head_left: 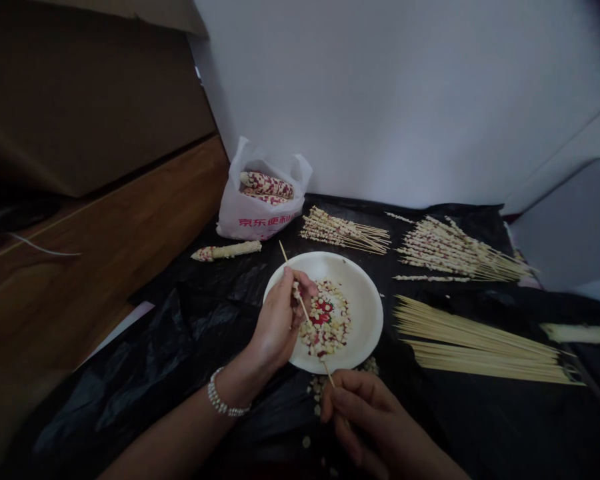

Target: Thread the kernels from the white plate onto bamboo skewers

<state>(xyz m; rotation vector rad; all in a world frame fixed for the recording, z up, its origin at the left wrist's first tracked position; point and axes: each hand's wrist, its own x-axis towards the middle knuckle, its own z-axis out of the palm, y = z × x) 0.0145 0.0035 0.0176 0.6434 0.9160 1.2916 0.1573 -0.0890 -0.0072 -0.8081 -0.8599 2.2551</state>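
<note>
My left hand point(276, 320), with a beaded bracelet on the wrist, is curled over the left side of a white bowl point(367, 320). Its fingers close around a thin bamboo skewer point(305, 311) and a few corn kernels near the fingertips. The skewer's upper end sticks out above this hand. Below the bowl's front rim, my right hand point(363, 413) pinches the lower part of the skewer, which slants down across the bowl. Loose cream and dark red corn kernels point(330, 340) lie in the bowl over a red printed pattern. My left palm is hidden.
A white plastic bag point(253, 217) holds corn cobs point(267, 185); a mostly stripped cob point(230, 251) lies before it. Kernel-threaded skewers lie in two piles, one behind the bowl point(330, 229) and one right point(440, 250). Bare skewers point(475, 343) rest on black plastic point(220, 333).
</note>
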